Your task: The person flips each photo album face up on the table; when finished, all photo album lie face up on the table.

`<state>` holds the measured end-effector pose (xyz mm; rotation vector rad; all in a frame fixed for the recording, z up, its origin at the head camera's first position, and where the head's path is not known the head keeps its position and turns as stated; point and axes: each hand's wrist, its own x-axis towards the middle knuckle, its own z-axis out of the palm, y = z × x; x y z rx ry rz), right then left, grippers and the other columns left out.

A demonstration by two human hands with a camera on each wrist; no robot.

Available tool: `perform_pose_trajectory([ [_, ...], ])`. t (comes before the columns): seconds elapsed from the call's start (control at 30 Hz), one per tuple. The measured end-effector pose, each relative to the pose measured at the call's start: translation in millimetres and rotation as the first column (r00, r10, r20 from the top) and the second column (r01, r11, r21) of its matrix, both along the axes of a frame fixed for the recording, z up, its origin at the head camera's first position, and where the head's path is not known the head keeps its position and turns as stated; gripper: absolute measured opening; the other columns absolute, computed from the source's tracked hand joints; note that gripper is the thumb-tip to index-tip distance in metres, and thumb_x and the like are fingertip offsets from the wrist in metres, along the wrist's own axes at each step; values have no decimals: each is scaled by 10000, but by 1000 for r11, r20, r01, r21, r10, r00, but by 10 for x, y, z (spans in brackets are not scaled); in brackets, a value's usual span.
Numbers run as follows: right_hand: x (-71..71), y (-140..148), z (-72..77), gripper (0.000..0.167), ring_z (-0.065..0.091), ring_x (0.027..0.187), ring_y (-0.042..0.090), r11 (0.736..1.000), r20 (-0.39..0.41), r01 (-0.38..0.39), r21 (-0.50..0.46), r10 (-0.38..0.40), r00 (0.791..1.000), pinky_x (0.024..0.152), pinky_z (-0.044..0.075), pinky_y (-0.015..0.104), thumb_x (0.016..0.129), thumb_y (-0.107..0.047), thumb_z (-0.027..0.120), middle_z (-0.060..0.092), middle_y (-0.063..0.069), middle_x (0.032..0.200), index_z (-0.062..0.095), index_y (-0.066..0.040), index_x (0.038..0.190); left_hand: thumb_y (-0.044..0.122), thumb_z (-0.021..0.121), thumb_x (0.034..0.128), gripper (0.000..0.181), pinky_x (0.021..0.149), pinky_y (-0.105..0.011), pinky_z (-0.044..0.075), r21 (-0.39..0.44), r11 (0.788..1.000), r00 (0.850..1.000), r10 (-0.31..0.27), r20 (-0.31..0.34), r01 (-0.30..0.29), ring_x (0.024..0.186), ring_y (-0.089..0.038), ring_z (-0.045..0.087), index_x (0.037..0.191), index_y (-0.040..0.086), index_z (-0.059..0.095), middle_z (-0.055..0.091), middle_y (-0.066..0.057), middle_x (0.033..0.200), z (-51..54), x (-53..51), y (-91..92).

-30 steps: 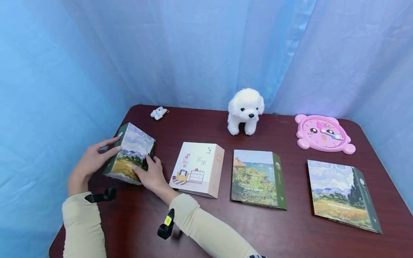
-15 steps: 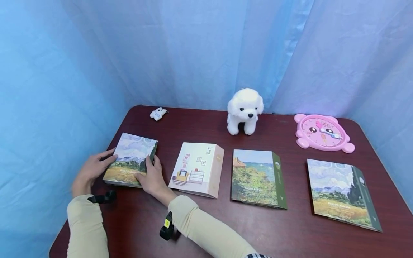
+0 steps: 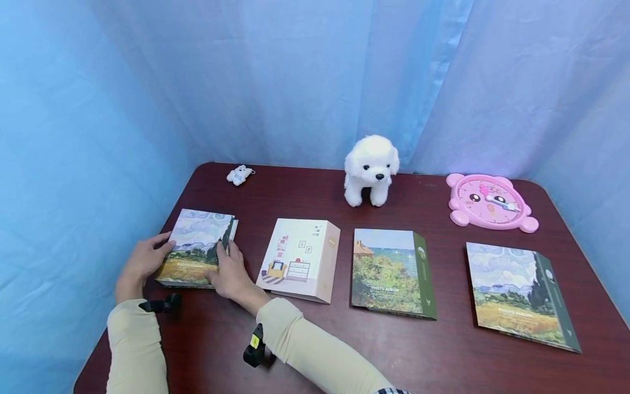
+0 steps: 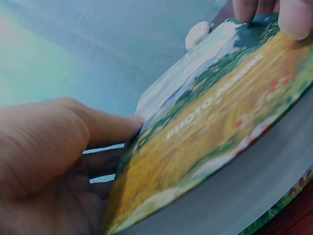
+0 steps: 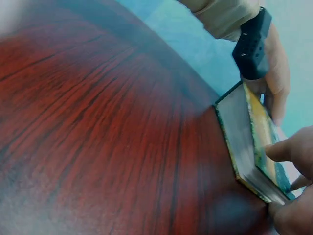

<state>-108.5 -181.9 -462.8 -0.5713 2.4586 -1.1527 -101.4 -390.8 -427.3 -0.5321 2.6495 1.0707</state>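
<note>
At the table's left side, a photo album (image 3: 197, 246) with a painted field and cloudy sky on its cover lies between both hands. My left hand (image 3: 143, 261) grips its left edge, thumb on the cover's edge and fingers down the side in the left wrist view. My right hand (image 3: 233, 272) grips the lower right edge, with its thumb on the cover. In the right wrist view, the pages of the album (image 5: 239, 127) show between its two covers. The underside is hidden.
A cream box-like album (image 3: 290, 257), a green-spined album (image 3: 386, 271) and another field-painted album (image 3: 512, 290) lie to the right. Behind are a small white toy (image 3: 239, 175), a white plush dog (image 3: 372, 169) and a pink clock (image 3: 489, 201).
The held album has turned from showing its green spine on the left to lying flatter, cover up, with pages visible at its right edge. Both hands have moved with it, still gripping.
</note>
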Motion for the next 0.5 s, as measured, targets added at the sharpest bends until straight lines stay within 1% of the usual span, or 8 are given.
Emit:
perform_pose_trajectory([
  [0.13,-24,45,42,733,190,1464,234,1000,24,-18,-14,19,1000,1133,311,325,938,-332,607,137,99,1599,225,-136,1533,382,328,1035,632,1060,-668,215,-98,995,999,-34,-11,33,1358,-566,159,1488,-45,221,198,-372,1486,14,-14,10],
  [0.2,-51,76,67,732,203,1461,226,999,29,-25,-36,26,999,1128,320,326,940,-314,609,144,108,1597,222,-131,1533,402,308,1034,650,1049,-670,233,-120,992,999,-38,-8,37,1347,-568,187,1489,-51,208,224,-378,1474,36,-14,29],
  [0.3,-111,135,127,713,250,1445,230,997,-1,-27,-72,27,1000,1122,331,322,941,-270,611,174,135,1585,239,-107,1527,435,296,1027,686,1039,-669,251,-139,990,999,-33,-25,29,1336,-565,217,1490,-61,192,249,-376,1464,84,-23,73],
  [0.37,-161,187,186,696,283,1431,237,996,-35,-23,-90,20,999,1122,330,320,941,-248,607,195,151,1576,254,-95,1521,446,297,1022,702,1038,-668,253,-151,988,998,-25,-56,16,1336,-559,227,1492,-64,185,252,-369,1468,119,-35,112],
  [0.4,-188,219,224,690,293,1426,240,995,-46,-17,-103,12,999,1125,326,321,940,-239,606,201,152,1575,261,-90,1519,440,303,1022,698,1037,-664,259,-165,986,996,-25,-82,11,1332,-555,239,1489,-68,196,265,-367,1464,133,-43,134],
  [0.47,-246,292,304,679,307,1420,244,992,-56,11,-126,-18,998,1132,316,331,938,-229,609,211,140,1573,275,-105,1516,419,320,1023,677,1036,-660,266,-192,981,990,-26,-141,-2,1329,-548,257,1483,-67,222,283,-360,1460,166,-59,180],
  [0.5,-278,334,342,676,311,1418,245,991,-63,26,-135,-35,997,1135,312,333,936,-230,611,216,133,1573,282,-113,1514,406,329,1024,662,1035,-657,271,-202,979,984,-28,-176,-9,1326,-543,269,1480,-66,239,297,-358,1455,181,-67,208],
])
